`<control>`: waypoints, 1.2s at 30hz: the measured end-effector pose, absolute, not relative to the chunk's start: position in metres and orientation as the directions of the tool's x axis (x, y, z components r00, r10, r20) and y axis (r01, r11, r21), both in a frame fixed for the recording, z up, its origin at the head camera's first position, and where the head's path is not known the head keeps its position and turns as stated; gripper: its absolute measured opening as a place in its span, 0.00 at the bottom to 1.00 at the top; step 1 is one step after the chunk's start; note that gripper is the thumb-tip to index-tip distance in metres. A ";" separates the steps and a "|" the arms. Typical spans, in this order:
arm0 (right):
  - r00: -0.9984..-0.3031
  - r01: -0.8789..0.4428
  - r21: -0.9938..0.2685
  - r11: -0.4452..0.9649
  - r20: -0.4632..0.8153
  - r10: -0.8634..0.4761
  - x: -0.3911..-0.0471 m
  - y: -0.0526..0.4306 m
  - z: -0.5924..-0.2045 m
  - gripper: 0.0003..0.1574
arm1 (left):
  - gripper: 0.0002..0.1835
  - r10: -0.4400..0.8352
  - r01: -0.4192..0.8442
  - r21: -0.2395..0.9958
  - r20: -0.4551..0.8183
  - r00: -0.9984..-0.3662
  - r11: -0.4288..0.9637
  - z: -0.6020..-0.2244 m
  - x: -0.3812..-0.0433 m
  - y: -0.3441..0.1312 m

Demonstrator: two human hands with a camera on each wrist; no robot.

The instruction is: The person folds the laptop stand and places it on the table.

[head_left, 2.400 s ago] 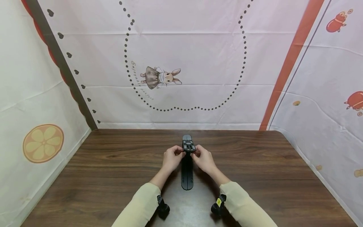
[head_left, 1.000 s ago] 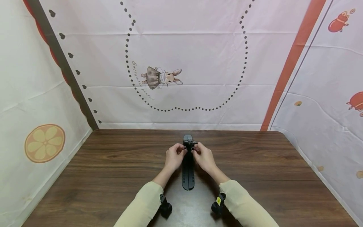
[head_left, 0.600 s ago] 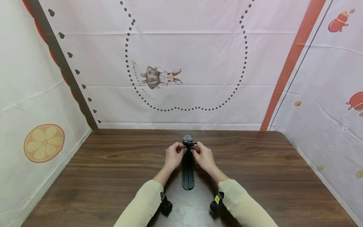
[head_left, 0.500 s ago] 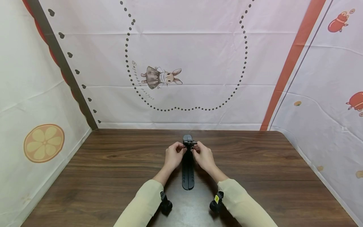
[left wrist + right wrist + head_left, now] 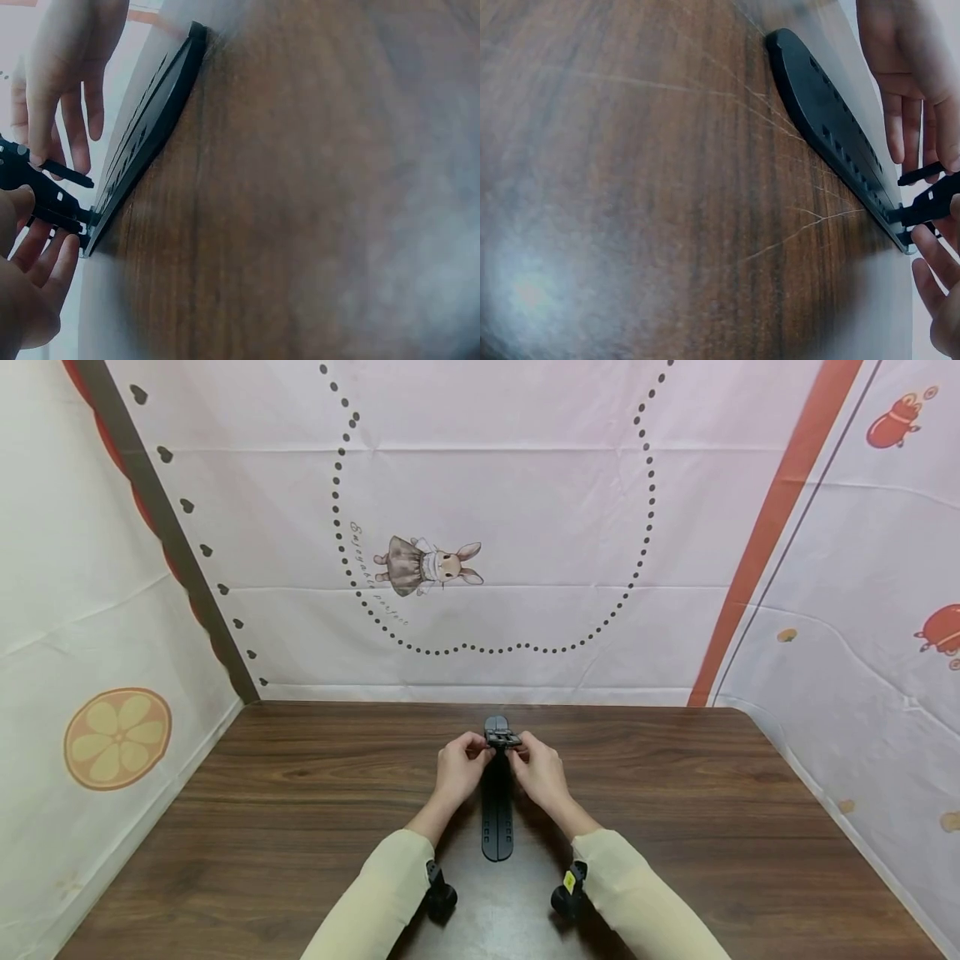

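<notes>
A black folding stand (image 5: 497,835) lies lengthwise away from me on the table, its long base rounded at both ends. Near its far end a slotted upper plate (image 5: 502,738) is raised and tilted. My left hand (image 5: 457,772) pinches the plate's left side between thumb and fingers. On the opposite side my right hand (image 5: 542,772) pinches it likewise. The left wrist view shows a dark hinged arm (image 5: 52,196) between both hands, above the base. In the right wrist view, rows of slots run along the base (image 5: 825,120). Fingertips partly hide the joint.
The brown wooden table (image 5: 300,777) surrounds the stand. A white printed cloth (image 5: 525,518) hangs behind the table, with more cloth on both sides. Black wrist cameras (image 5: 441,897) sit at the cuffs of the pale yellow sleeves (image 5: 390,877).
The upper plate has turned from showing its broad face to nearly edge-on, then tipped slightly back. Both hands keep hold of it and have shifted slightly toward the far end.
</notes>
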State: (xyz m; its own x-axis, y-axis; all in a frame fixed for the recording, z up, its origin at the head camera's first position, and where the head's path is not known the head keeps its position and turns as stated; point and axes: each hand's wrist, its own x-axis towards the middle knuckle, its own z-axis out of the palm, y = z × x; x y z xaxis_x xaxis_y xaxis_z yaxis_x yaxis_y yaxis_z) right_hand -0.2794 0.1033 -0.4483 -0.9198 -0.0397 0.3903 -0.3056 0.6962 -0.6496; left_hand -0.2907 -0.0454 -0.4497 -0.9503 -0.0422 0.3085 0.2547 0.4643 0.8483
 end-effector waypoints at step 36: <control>-0.936 -0.203 -0.671 0.714 0.346 0.059 -0.288 0.102 -0.435 0.07 | 0.09 -0.135 0.233 0.851 0.330 -0.934 0.471 -0.439 -0.298 -0.042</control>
State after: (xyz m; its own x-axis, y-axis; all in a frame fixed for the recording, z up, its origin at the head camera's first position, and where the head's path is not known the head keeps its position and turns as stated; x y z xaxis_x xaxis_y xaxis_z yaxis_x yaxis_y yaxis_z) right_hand -0.2877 0.1022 -0.4355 -0.9364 0.0588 0.3460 -0.2030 0.7135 -0.6706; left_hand -0.2977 -0.0416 -0.4387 -0.9342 -0.1351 0.3302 0.2327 0.4708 0.8510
